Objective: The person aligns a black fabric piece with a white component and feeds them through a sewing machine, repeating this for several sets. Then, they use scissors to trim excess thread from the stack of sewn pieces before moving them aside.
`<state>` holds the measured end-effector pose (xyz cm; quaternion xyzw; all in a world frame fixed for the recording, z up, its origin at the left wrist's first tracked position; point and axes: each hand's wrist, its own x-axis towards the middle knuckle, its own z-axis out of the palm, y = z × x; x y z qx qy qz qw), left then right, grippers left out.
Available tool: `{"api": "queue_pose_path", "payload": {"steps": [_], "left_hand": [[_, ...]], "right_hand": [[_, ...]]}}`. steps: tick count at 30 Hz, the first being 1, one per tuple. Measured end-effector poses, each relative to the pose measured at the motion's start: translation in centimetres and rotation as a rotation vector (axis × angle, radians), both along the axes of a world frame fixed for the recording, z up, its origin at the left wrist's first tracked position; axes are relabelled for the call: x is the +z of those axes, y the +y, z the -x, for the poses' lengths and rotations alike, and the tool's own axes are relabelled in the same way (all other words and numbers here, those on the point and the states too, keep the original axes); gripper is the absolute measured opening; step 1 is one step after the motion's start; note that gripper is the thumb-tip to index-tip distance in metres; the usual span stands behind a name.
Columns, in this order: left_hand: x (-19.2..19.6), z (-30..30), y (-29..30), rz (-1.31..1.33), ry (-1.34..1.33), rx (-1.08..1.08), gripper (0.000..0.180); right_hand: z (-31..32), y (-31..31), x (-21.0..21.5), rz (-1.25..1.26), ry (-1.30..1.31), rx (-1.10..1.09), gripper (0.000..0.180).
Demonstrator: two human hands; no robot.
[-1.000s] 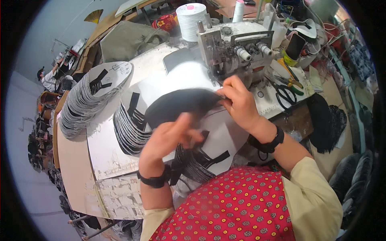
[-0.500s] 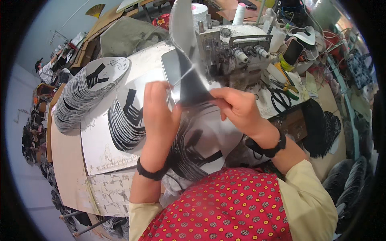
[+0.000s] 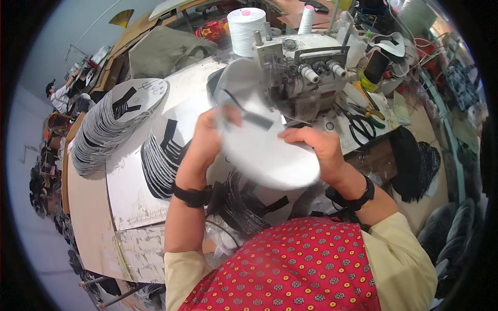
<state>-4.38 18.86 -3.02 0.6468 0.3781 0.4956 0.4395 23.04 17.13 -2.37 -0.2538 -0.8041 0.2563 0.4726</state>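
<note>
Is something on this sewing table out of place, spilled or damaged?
Nothing stands out. Both hands, left hand and right hand, hold a white oval piece before the sewing machine; the stacks of pieces are fanned but orderly, and the scissors lie flat.

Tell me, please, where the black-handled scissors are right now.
In the head view, the scissors lie on the table to the right of the sewing machine, just beyond the right hand.
</note>
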Motion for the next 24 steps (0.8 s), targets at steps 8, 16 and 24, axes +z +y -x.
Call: {"api": "queue_pose_path", "payload": {"steps": [8, 16, 24], "left_hand": [[0.4, -1.1, -0.1, 0.078, -0.639, 0.201, 0.035], [-2.0, 5.3, 0.8, 0.345, -0.227, 0.595, 0.029], [2.6, 0.0, -9.2, 0.763, -0.026, 0.0, 0.05]], "right_hand": [[0.5, 0.7, -2.8, -0.055, -0.088, 0.095, 0.023], [3.0, 2.2, -3.0, 0.05, -0.033, -0.082, 0.018], [1.7, 2.2, -3.4, 0.205, -0.005, -0.181, 0.042]]}}
